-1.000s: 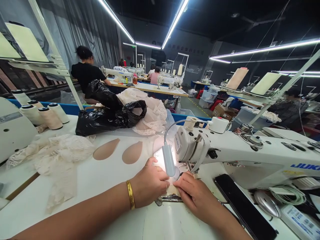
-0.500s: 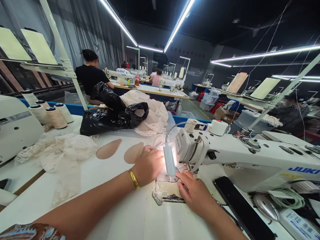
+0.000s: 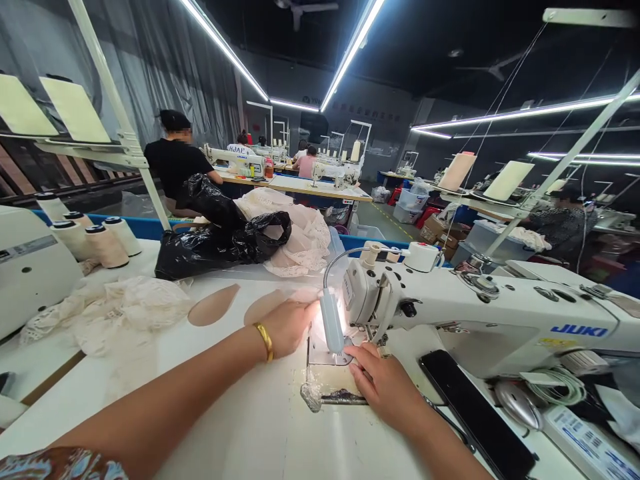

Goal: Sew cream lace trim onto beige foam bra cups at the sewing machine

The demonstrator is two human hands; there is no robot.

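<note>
Under the needle end of the white sewing machine [image 3: 370, 293], a small piece of pale fabric [image 3: 313, 297] is washed out by the lamp [image 3: 332, 321]. My left hand [image 3: 287, 327], with a gold bangle at the wrist, reaches to this fabric from the left. Its fingers are bent together on the fabric, the tips lost in glare. At the right side of the metal needle plate [image 3: 320, 353] rests my right hand [image 3: 380, 380]. Its forefinger and thumb are apart, with nothing visible between them. To the left lie two beige teardrop-shaped pieces [image 3: 213, 305], one partly behind my left hand.
A black plastic bag [image 3: 200, 253] and cream lace fabric [image 3: 300, 233] lie behind. More lace [image 3: 130, 303] and thread cones [image 3: 107, 247] are at left. A black phone [image 3: 475, 413] and a mouse [image 3: 519, 403] lie at right. A co-worker [image 3: 177, 160] sits beyond.
My left hand has moved slightly left and its fingers have drawn closer together. My right hand stays by the needle plate. The whole view has shifted a little.
</note>
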